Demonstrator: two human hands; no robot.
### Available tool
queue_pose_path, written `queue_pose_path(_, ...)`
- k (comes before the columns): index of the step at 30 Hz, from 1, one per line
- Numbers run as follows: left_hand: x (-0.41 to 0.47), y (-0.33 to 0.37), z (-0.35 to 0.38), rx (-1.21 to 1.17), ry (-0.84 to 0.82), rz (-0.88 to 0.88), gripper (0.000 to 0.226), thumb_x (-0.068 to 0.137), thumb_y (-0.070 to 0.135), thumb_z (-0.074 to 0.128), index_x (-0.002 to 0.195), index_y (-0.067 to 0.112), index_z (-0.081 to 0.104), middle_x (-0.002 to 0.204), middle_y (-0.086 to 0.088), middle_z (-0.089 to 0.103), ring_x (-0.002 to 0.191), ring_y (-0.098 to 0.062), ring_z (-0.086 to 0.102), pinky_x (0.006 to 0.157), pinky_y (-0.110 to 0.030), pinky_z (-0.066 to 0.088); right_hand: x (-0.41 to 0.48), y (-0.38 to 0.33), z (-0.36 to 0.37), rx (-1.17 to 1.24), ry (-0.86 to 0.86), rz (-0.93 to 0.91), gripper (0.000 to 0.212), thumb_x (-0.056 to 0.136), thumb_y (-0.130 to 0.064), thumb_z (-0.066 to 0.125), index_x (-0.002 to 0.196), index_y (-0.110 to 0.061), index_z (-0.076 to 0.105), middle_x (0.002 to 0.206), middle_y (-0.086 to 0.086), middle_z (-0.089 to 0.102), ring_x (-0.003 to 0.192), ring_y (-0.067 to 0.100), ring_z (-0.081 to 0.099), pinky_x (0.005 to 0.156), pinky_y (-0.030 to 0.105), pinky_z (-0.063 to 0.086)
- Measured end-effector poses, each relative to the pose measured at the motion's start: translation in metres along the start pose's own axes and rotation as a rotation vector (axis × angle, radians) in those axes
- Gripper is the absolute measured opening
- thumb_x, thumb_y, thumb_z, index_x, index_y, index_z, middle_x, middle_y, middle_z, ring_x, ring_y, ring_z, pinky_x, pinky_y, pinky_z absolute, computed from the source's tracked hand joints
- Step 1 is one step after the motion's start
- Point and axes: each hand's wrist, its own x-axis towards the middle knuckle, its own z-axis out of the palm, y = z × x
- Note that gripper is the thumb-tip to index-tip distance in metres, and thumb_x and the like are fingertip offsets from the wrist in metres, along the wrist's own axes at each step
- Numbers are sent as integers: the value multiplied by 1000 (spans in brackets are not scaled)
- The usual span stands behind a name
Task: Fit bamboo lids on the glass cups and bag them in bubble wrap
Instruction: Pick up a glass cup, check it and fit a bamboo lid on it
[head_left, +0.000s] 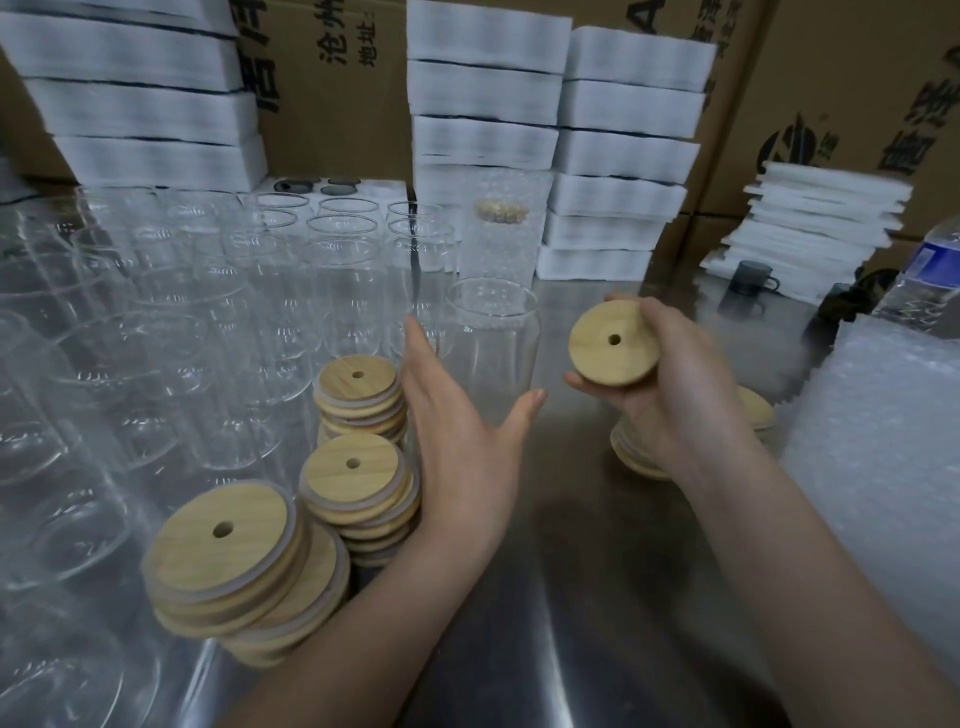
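My right hand (675, 395) pinches a bamboo lid (614, 343) by its rim, the flat face tilted toward me. At its 9 o'clock a glass cup (493, 332) stands upright on the table (571, 597). My left hand (457, 441) is open, fingers straight, at the cup's 6 o'clock. Lid stacks (358, 483) sit at that hand's 9 o'clock, bubble wrap (878, 441) at my right hand's 3 o'clock.

On the surface (571, 597), one cup (493, 332) stands centre: cups (208, 312) at 9 o'clock, lid stacks (358, 488) at 7, a lid (613, 345) in the right hand (670, 384) at 3, bubble wrap (878, 457) at 4, a bagged cup (501, 228) before foam (618, 150) at 12.
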Motion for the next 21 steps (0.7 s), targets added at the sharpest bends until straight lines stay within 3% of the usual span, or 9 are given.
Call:
queue_pose_path(4,-6,7,-4,115,51,214,99,83,15,73,154,8,4,160,-12,4,146,-8,2,118,-18,4,0,3,-3,32,-94,66,8,97,-12,59,102,-10,65,114,19,63,96,31,70,62,39,60)
queue_pose_path(8,-17,17,-7,138,87,554,76,80,2,64,146,-3,25,152,-25,23,145,-27,21,119,-23,14,0,4,-6,-7,-140,38,41,79,16,66,109,-10,58,111,23,65,78,27,75,63,29,59)
queue_pose_path(10,-23,20,-5,118,35,631,69,79,-1,61,142,-4,34,147,-25,34,141,-29,32,118,-24,20,-1,5,-5,-49,-164,10,51,71,20,69,109,-13,57,106,19,66,73,22,74,62,27,59)
queue_pose_path(15,-33,20,1,58,-144,533,57,81,-2,61,136,-3,47,138,-17,50,131,-25,47,111,-34,38,-2,5,-6,-146,-242,-40,50,71,6,77,112,-13,57,69,0,73,63,16,71,50,22,53)
queue_pose_path(21,-29,13,2,-32,-205,366,55,86,1,65,138,4,47,134,-7,53,125,-15,52,102,-32,45,-6,10,-3,-221,-240,-78,30,79,-21,77,104,-14,62,74,9,71,60,24,69,37,22,41)
